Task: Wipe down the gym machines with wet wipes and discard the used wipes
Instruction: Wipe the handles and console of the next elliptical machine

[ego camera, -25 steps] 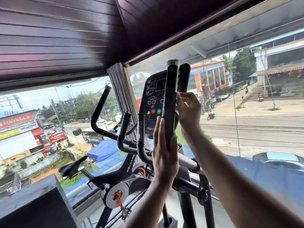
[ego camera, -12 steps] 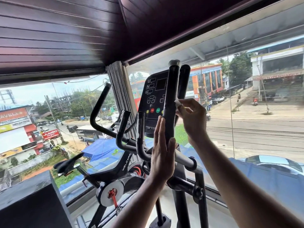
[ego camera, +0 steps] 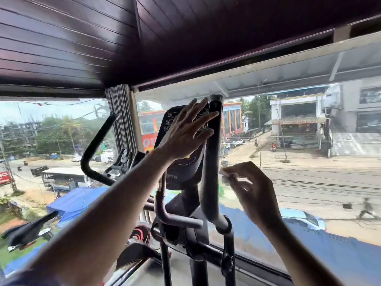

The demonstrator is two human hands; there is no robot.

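Note:
A black elliptical machine stands at the window. Its upright padded handle (ego camera: 212, 162) rises beside the console (ego camera: 181, 174). My left hand (ego camera: 185, 131) is raised in front of the console with its fingers straight and spread, the fingertips reaching the top of the handle. My right hand (ego camera: 254, 190) hangs just right of the handle's middle, a little apart from it. Its fingers pinch a small white wet wipe (ego camera: 225, 176). The image is blurred by motion.
The machine's other curved handle (ego camera: 97, 145) rises at the left, and a fixed grip bar (ego camera: 175, 219) sticks out below the console. A black bike saddle (ego camera: 28, 230) is at the lower left. Window glass (ego camera: 309, 182) closes off the front, with a street beyond.
My left hand has left the lower part of the handle and risen to its top, in front of the console. My right hand with the wipe has dropped and come off the handle.

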